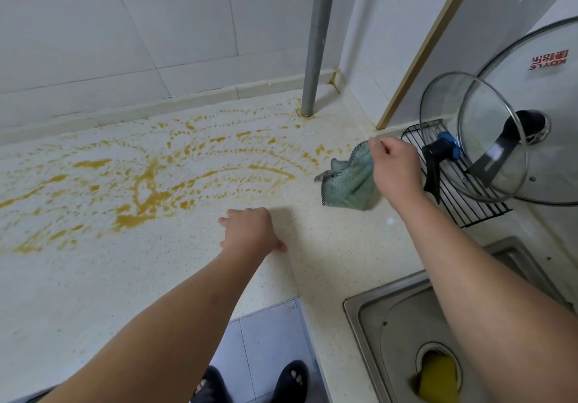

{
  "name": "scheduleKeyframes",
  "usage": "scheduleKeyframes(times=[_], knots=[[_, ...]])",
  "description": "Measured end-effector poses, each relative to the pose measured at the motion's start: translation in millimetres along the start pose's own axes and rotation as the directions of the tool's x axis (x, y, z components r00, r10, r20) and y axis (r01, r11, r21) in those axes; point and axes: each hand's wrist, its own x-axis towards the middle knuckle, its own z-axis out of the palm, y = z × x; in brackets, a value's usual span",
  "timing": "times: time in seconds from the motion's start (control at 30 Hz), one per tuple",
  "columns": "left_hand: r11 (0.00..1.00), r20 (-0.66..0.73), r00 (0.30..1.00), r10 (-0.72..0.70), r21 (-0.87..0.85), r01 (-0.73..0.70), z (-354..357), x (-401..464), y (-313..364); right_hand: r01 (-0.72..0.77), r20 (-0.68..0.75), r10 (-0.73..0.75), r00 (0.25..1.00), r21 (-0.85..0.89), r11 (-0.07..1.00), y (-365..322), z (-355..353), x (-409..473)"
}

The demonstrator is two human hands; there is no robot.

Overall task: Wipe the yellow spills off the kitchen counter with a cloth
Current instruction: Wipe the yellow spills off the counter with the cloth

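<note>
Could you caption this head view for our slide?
Right hand lifts green cloth beside yellow spills on counter.
</note>
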Motion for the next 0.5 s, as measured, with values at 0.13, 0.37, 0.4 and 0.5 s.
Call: scheduleKeyframes(times=[0.13,0.37,0.4,0.5], knots=[[1.0,0.001,1.0,-0.004,0.016,0.004,0.5,2.6,-0.1,-0.128,0.166,0.092,0.982,0.217,0.968,-17.7,4.1,-5.6],[0.999,0.004,1.0,-0.013,0.031,0.013,1.5,5.3,-0.1,-0.154,0.205,0.195,0.959,-0.198,0.968,56.9,30.5,-4.2],[0.999,0.004,1.0,-0.014,0.031,0.013,2.0,5.7,-0.3,-0.129,0.2,0.191,0.961,-0.285,0.95,67.3,32.6,-6.9],[1.0,0.0,1.0,-0.014,0.026,0.014,2.0,6.8,-0.2,0.044,0.334,0.104,0.937,-0.408,0.912,81.8,48.5,-29.7]])
